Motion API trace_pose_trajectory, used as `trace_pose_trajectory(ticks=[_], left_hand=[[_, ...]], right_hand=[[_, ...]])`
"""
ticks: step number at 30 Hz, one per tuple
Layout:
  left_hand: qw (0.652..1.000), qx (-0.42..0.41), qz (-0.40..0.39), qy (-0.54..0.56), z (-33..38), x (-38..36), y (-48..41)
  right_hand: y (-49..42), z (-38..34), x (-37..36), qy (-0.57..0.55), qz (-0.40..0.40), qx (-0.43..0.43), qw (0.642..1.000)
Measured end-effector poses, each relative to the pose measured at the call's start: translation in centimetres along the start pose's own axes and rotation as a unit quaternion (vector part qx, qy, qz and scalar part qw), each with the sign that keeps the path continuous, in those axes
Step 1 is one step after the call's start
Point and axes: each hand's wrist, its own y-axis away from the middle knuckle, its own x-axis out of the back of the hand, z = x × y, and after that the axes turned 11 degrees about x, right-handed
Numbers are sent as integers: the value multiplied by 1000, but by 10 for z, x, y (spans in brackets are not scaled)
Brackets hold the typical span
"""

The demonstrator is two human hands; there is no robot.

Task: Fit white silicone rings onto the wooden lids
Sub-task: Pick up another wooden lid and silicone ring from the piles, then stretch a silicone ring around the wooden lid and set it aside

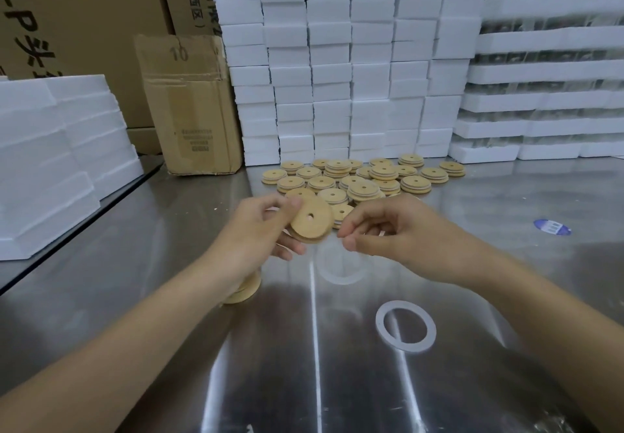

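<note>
My left hand point(260, 230) grips a round wooden lid point(312, 221) with a centre hole, tilted up on its edge above the steel table. My right hand point(391, 230) is close beside it with fingers curled, thumb and forefinger pinched together. A blurred white silicone ring point(342, 268) hangs just under that pinch and seems held by its top edge. A second white ring point(405, 331) lies flat on the table nearer me. Several wooden lids point(358, 179), some stacked, lie in a pile behind my hands. A small stack of lids point(248, 290) sits partly hidden under my left wrist.
White foam boxes point(337, 61) are stacked high along the back and at the left point(50, 149). An open cardboard box point(192, 105) stands at the back left. A blue sticker point(552, 227) is on the steel table point(169, 297) at the right.
</note>
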Motion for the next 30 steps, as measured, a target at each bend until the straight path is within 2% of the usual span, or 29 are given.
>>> trace_pose_trajectory(ticks=[5, 12, 15, 18, 24, 30], left_hand=[[991, -59, -78, -96, -7, -14, 10], [971, -101, -75, -203, -17, -17, 11], [969, -100, -90, -208, -20, -17, 10], [961, -133, -74, -232, -22, -16, 9], [949, -161, -59, -264, -19, -14, 9], [952, -160, -64, -252, -20, -14, 8]], right_hand=[[0, 1, -13, 49, 62, 25, 997], [2, 6, -26, 92, 71, 21, 993], [3, 7, -28, 87, 64, 17, 994], [3, 7, -27, 100, 62, 16, 993], [1, 6, -18, 168, 103, 34, 980], [0, 9, -12, 171, 85, 20, 982]])
